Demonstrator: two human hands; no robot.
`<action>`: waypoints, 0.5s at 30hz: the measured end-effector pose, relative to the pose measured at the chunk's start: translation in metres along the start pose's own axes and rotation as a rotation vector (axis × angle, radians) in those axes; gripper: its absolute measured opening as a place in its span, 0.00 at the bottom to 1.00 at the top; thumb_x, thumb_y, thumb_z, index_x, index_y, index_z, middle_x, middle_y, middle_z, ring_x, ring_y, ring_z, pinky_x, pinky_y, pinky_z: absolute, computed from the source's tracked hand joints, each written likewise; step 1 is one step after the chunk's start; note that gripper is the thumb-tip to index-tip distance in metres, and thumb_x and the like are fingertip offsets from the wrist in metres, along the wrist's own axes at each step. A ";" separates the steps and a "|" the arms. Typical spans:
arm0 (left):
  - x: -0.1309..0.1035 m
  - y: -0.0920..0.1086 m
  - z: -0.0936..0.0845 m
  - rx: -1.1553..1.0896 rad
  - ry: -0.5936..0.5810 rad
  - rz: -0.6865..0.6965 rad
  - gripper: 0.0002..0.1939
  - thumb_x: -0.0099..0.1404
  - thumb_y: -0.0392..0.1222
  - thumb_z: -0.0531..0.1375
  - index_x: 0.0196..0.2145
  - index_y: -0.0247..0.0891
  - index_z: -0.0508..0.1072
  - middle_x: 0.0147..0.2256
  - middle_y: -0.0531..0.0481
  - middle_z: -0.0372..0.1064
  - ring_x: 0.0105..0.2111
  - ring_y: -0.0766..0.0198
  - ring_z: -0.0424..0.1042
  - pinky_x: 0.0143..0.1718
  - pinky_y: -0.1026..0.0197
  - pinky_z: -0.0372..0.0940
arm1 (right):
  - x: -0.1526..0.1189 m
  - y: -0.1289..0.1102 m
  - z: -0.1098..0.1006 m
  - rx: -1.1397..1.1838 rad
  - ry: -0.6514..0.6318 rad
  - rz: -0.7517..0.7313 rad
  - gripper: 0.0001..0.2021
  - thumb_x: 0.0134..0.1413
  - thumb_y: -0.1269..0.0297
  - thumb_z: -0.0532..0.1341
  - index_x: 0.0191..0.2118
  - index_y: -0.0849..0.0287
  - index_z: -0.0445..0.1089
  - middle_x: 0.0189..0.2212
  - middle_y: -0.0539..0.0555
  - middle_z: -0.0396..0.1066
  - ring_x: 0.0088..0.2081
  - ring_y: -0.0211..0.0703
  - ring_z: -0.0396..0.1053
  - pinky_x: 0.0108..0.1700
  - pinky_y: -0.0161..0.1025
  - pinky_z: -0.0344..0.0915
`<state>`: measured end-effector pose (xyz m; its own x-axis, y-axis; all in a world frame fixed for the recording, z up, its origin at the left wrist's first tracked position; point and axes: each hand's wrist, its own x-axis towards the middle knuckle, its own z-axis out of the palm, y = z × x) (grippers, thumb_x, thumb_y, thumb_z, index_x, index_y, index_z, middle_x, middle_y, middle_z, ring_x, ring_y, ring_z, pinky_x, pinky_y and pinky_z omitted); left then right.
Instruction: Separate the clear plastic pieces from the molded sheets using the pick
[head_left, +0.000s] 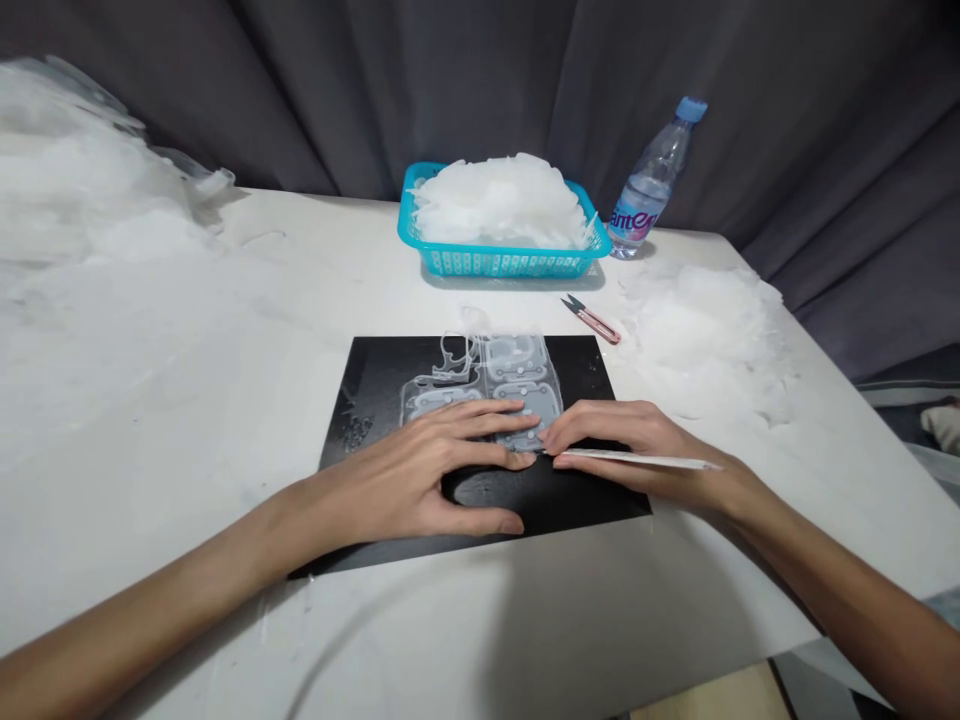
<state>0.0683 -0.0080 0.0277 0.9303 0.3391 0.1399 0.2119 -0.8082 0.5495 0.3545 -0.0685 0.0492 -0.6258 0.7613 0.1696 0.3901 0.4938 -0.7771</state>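
A translucent molded silicone-like sheet [519,400] with rounded panels lies on a black mat [585,500]. My left hand [427,465] rests flat across the sheet and mat, fingers spread, covering part of the sheet. Between the thumb and fingers of my right hand [630,440] is a slim white pen-like tool [645,459]. Its tip meets the sheet's near edge, close to my left index finger; I cannot make out the tip's shape. Thin loose loops of trimmed material [454,360] stay joined at the sheet's far left.
Beyond the mat stands a blue basket [510,263] heaped with translucent white pieces [502,200]. Small pink-handled thread snips [592,320] lie before it. A water bottle [649,190] is at its right. Piles of clear sheets [90,170] and scraps [712,330] flank the white table [300,290].
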 end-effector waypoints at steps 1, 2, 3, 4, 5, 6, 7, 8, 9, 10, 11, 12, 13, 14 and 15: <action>0.000 0.000 0.000 -0.011 0.007 0.000 0.28 0.68 0.59 0.66 0.61 0.49 0.75 0.68 0.48 0.64 0.70 0.47 0.60 0.71 0.43 0.56 | 0.000 0.001 0.001 0.000 -0.004 -0.001 0.06 0.71 0.66 0.61 0.48 0.59 0.75 0.46 0.56 0.78 0.49 0.42 0.77 0.53 0.38 0.71; 0.001 -0.001 0.001 -0.021 0.011 -0.001 0.27 0.67 0.59 0.67 0.61 0.49 0.76 0.68 0.49 0.65 0.70 0.47 0.60 0.71 0.44 0.56 | 0.000 0.001 0.001 -0.002 -0.006 -0.002 0.06 0.72 0.66 0.61 0.48 0.59 0.75 0.46 0.56 0.78 0.49 0.43 0.77 0.54 0.38 0.71; 0.001 -0.001 0.001 -0.025 0.014 -0.001 0.27 0.67 0.59 0.67 0.61 0.49 0.76 0.68 0.49 0.65 0.70 0.48 0.60 0.71 0.44 0.57 | 0.000 0.001 0.002 -0.006 -0.006 -0.001 0.07 0.72 0.66 0.60 0.48 0.58 0.74 0.47 0.56 0.78 0.49 0.43 0.77 0.54 0.39 0.71; 0.001 0.000 0.001 -0.024 0.014 -0.002 0.27 0.67 0.59 0.67 0.60 0.49 0.76 0.68 0.49 0.65 0.70 0.48 0.60 0.71 0.44 0.57 | 0.000 0.002 0.002 -0.010 -0.006 0.002 0.07 0.72 0.66 0.60 0.49 0.58 0.74 0.47 0.56 0.78 0.50 0.43 0.76 0.54 0.39 0.71; 0.001 0.000 0.001 -0.019 0.012 -0.002 0.27 0.68 0.59 0.67 0.60 0.49 0.76 0.68 0.48 0.65 0.70 0.48 0.60 0.70 0.44 0.57 | -0.001 0.002 0.002 -0.013 -0.003 0.000 0.07 0.72 0.66 0.60 0.49 0.58 0.74 0.47 0.56 0.78 0.50 0.43 0.76 0.54 0.40 0.71; 0.001 0.000 0.001 -0.013 0.009 -0.002 0.26 0.68 0.59 0.66 0.60 0.48 0.77 0.68 0.48 0.65 0.70 0.48 0.60 0.70 0.44 0.58 | -0.001 0.003 0.003 -0.015 0.000 -0.004 0.07 0.72 0.66 0.60 0.49 0.58 0.74 0.47 0.56 0.78 0.49 0.43 0.76 0.54 0.40 0.71; 0.001 0.001 0.000 -0.009 0.010 0.000 0.26 0.68 0.60 0.66 0.60 0.48 0.77 0.68 0.48 0.65 0.70 0.48 0.60 0.70 0.44 0.58 | -0.001 0.003 0.003 -0.017 0.001 -0.010 0.06 0.72 0.66 0.60 0.49 0.58 0.74 0.46 0.56 0.78 0.49 0.43 0.76 0.54 0.40 0.72; 0.001 0.001 0.000 -0.009 0.012 0.000 0.26 0.68 0.59 0.66 0.60 0.47 0.77 0.67 0.48 0.65 0.70 0.47 0.60 0.70 0.44 0.58 | -0.001 0.004 0.003 -0.022 0.002 -0.017 0.06 0.72 0.66 0.60 0.49 0.58 0.74 0.46 0.56 0.78 0.49 0.43 0.76 0.54 0.40 0.72; 0.002 0.001 0.000 -0.012 0.014 0.000 0.26 0.68 0.59 0.66 0.60 0.48 0.77 0.67 0.48 0.66 0.70 0.47 0.60 0.70 0.44 0.58 | -0.001 0.004 0.004 -0.028 0.003 -0.023 0.06 0.72 0.66 0.60 0.49 0.58 0.74 0.46 0.56 0.78 0.49 0.43 0.77 0.54 0.40 0.72; 0.002 0.001 0.000 -0.015 0.017 -0.001 0.26 0.68 0.59 0.66 0.60 0.48 0.77 0.67 0.48 0.66 0.70 0.47 0.60 0.70 0.45 0.58 | -0.002 0.004 0.004 -0.036 0.006 -0.030 0.06 0.72 0.66 0.60 0.49 0.57 0.74 0.46 0.56 0.78 0.49 0.43 0.77 0.54 0.40 0.72; 0.002 0.001 0.000 -0.018 0.019 0.000 0.27 0.68 0.58 0.67 0.60 0.48 0.76 0.67 0.48 0.66 0.70 0.47 0.60 0.69 0.45 0.59 | -0.002 0.004 0.005 -0.046 0.006 -0.037 0.06 0.72 0.66 0.60 0.49 0.57 0.73 0.46 0.56 0.78 0.49 0.43 0.76 0.54 0.40 0.72; 0.002 0.001 0.000 -0.019 0.021 0.002 0.27 0.68 0.58 0.67 0.61 0.49 0.76 0.67 0.48 0.66 0.70 0.47 0.60 0.69 0.44 0.59 | -0.001 0.004 0.005 -0.056 0.004 -0.047 0.07 0.72 0.66 0.60 0.50 0.57 0.73 0.46 0.56 0.78 0.49 0.43 0.76 0.54 0.40 0.72; 0.003 0.002 0.000 -0.016 0.022 0.005 0.27 0.68 0.58 0.67 0.61 0.49 0.76 0.67 0.48 0.66 0.70 0.47 0.60 0.69 0.44 0.59 | -0.001 0.004 0.005 -0.070 0.001 -0.064 0.07 0.73 0.66 0.59 0.50 0.58 0.73 0.47 0.57 0.78 0.50 0.43 0.76 0.54 0.40 0.72; 0.003 0.002 -0.001 -0.010 0.022 0.010 0.27 0.68 0.58 0.67 0.61 0.48 0.76 0.67 0.48 0.66 0.70 0.47 0.61 0.69 0.44 0.60 | -0.001 0.004 0.006 -0.090 -0.001 -0.087 0.07 0.73 0.67 0.59 0.50 0.58 0.72 0.47 0.57 0.78 0.50 0.43 0.77 0.53 0.40 0.72; 0.004 0.003 -0.001 -0.002 0.022 0.014 0.27 0.68 0.59 0.66 0.61 0.48 0.76 0.67 0.48 0.66 0.70 0.47 0.61 0.69 0.44 0.60 | 0.000 0.003 0.007 -0.125 -0.002 -0.115 0.07 0.73 0.68 0.59 0.50 0.59 0.72 0.47 0.58 0.78 0.49 0.43 0.77 0.52 0.39 0.73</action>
<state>0.0721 -0.0087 0.0306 0.9265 0.3380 0.1654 0.1983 -0.8121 0.5488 0.3512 -0.0697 0.0427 -0.6722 0.6961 0.2522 0.3966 0.6262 -0.6712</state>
